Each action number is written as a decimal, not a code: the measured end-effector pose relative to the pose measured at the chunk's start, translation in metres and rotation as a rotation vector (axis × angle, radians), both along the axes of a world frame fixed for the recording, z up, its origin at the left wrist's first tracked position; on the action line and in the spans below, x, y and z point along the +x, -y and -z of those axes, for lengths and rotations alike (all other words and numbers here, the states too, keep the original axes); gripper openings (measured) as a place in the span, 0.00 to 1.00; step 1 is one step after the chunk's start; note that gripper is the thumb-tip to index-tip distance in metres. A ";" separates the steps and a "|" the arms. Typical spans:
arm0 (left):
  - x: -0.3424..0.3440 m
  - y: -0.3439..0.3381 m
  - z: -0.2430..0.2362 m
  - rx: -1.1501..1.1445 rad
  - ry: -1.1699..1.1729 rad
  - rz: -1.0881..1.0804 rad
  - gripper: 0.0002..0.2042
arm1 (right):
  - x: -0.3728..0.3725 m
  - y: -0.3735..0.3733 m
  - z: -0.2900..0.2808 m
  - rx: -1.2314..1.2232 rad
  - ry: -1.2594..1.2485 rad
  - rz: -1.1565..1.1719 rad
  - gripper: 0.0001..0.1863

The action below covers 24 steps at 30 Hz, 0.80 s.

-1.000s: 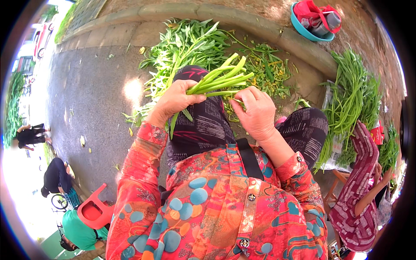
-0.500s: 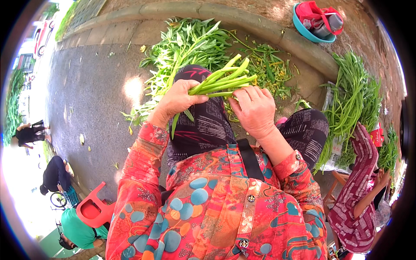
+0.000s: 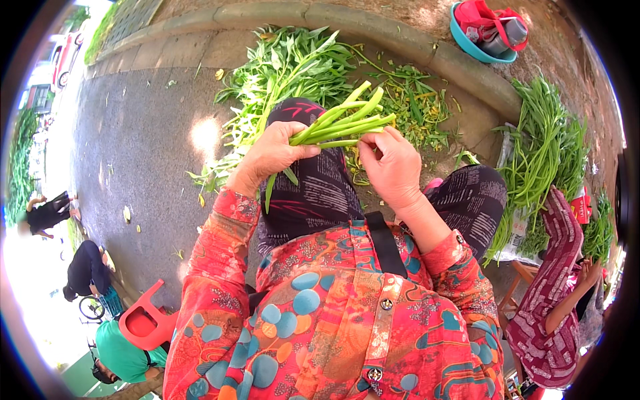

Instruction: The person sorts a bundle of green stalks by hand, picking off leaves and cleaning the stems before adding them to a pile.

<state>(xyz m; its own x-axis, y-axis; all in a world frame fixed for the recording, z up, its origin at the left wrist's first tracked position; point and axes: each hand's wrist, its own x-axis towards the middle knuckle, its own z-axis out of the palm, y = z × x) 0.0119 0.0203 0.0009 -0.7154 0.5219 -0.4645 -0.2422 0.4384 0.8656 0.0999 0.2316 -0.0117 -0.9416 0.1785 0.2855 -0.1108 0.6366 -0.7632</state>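
Note:
A small bunch of green leafy-vegetable stems point(image 3: 340, 123), which look like water spinach, is gripped in my left hand point(image 3: 272, 155) above my left knee. The cut ends point right and away from me, and a few narrow leaves hang below the hand. My right hand point(image 3: 393, 167) is closed at the stem ends, its thumb and fingers pinched by the tip of the lowest stem. Past my knee, a big heap of leafy stalks point(image 3: 293, 70) lies on the ground. Beside it is a scatter of loose green and yellowed leaves point(image 3: 417, 107).
A stone kerb point(image 3: 393, 33) runs behind the heap. A blue basin point(image 3: 477, 50) holds a red bag and a grey flask. At right, more long greens point(image 3: 540, 147) lie near a person in maroon patterned clothes point(image 3: 547, 320). A red plastic stool point(image 3: 148, 320) is at left, by someone in green.
My right hand has shifted slightly and its fingers have curled tighter at the stem ends. My left hand and the bunch stay almost where they were.

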 end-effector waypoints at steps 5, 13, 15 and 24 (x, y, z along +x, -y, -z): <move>0.001 0.002 0.003 0.035 -0.009 -0.004 0.10 | -0.002 -0.008 0.006 -0.307 0.185 0.095 0.05; -0.006 0.011 0.003 0.102 0.105 -0.023 0.09 | 0.002 -0.051 0.009 -0.481 0.195 0.184 0.06; -0.007 0.012 0.006 0.121 0.087 -0.032 0.07 | 0.005 -0.060 0.008 -0.463 0.195 0.213 0.06; -0.009 0.012 0.003 0.137 0.113 -0.023 0.09 | 0.027 -0.106 0.018 0.144 0.204 0.256 0.27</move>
